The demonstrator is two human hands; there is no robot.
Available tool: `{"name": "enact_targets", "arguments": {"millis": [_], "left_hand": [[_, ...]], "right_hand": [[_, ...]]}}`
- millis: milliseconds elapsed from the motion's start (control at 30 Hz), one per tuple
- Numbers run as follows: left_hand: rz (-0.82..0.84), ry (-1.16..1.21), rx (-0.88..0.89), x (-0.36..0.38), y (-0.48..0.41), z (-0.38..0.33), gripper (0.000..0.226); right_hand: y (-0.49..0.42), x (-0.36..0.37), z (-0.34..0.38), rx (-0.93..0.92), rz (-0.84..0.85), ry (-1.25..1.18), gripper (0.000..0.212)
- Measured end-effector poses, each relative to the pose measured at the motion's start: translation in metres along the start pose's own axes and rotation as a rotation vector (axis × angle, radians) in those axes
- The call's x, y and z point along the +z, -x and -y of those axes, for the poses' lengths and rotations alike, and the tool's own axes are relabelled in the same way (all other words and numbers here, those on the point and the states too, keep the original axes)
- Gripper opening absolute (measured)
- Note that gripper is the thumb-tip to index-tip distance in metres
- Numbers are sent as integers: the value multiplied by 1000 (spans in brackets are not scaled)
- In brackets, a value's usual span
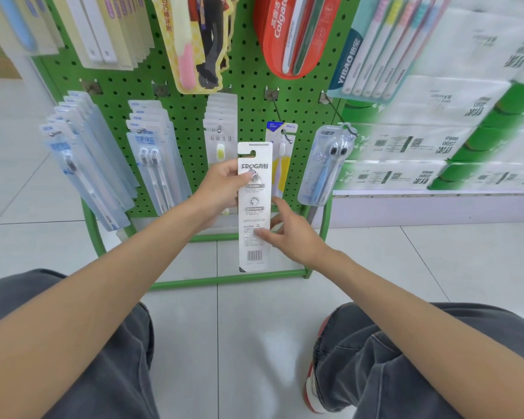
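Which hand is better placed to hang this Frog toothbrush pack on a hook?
Left. The left hand pinches the pack just under its hang hole, close to the hook; the right hand only touches its lower part with loose fingers.

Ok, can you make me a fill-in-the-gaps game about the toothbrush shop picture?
1. The left hand holds a white pack printed with the word ____.
2. The right hand touches that pack's ____ half.
3. The pegboard behind is coloured ____.
4. The red pack hanging at the top says ____.
Missing words: FROG; lower; green; Colgate.
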State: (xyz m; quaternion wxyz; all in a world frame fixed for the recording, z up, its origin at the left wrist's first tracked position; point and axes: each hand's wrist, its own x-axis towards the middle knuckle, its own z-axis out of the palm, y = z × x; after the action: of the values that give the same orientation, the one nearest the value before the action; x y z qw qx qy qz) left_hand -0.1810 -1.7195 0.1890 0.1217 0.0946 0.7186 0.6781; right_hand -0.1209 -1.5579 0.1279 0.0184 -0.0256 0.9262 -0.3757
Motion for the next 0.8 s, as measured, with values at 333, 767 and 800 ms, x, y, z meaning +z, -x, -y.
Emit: {"name": "enact_targets", "arguments": {"millis": [333,767,800], "left_hand": [[104,95,-67,3,3,-2,23],[37,21,89,2,6,5,28],[35,21,104,3,6,5,28]], "right_hand": [[-15,-39,31,-18,-219,-397,16],[-16,-45,40,-43,-207,-526,16],[-16,-47,39,-33,-200,-547,16]]}}
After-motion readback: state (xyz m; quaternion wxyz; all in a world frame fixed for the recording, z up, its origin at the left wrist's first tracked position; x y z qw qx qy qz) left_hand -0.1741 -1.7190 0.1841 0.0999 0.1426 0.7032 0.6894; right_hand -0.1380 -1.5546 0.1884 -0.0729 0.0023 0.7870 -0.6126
